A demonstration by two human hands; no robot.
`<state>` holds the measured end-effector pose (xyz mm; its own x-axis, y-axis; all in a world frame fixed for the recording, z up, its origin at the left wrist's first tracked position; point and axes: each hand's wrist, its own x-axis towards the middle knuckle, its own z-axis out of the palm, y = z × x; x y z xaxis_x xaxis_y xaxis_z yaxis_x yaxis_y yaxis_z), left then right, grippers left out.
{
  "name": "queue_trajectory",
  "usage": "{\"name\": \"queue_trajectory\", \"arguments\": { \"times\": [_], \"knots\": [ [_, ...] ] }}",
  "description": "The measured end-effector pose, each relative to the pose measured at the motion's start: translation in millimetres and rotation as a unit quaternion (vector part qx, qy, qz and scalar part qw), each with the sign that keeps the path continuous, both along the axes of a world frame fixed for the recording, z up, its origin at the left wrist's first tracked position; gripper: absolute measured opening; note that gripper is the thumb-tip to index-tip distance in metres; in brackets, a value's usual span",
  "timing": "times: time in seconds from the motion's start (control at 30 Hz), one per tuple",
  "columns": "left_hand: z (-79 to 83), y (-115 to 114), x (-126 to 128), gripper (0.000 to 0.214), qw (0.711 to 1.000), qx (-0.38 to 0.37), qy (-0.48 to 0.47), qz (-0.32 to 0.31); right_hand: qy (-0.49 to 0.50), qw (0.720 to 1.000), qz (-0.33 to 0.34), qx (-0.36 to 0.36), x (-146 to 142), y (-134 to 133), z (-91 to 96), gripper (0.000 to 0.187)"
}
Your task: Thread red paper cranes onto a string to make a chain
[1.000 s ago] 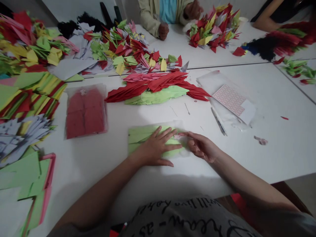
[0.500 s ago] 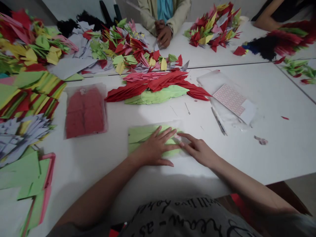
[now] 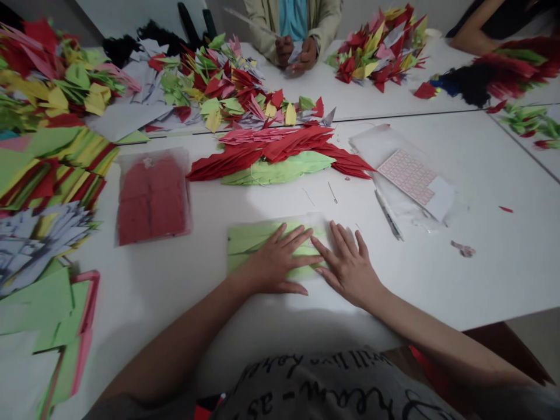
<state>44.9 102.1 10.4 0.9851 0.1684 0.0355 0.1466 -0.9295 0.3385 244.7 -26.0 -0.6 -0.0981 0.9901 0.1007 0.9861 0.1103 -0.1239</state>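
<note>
Both hands, left point(image 3: 277, 259), right point(image 3: 347, 265), rest on green packet point(image 3: 247, 245).

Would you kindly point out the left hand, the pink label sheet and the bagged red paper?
Left hand point(image 3: 275, 259): head view, back of the hand.
Pink label sheet point(image 3: 406, 177): head view, middle of the grid.
Bagged red paper point(image 3: 152, 198): head view, middle of the bag.

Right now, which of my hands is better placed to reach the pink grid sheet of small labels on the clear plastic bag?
Your right hand, I think: it is nearer the pink grid sheet, while your left hand lies flat on the green paper pack in clear plastic.
</note>
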Motion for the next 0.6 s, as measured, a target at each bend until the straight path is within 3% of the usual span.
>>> {"name": "queue_trajectory", "arguments": {
  "times": [0.23,0.5,0.6],
  "knots": [
    [-1.3,0.3,0.4,0.077,1.0,-0.004,0.002,0.001,0.052,0.998,-0.023,-0.029,1.3,0.9,3.4,0.062],
    [-2.2,-0.3,0.4,0.076,1.0,-0.001,-0.005,0.003,-0.012,1.0,-0.02,-0.01,5.4,3.3,0.3,0.06],
    [-2.6,-0.7,0.3,0.075,1.0,0.0,-0.003,0.004,-0.013,1.0,0.014,-0.009,6.6,6.5,3.2,0.063]
  ]
}}
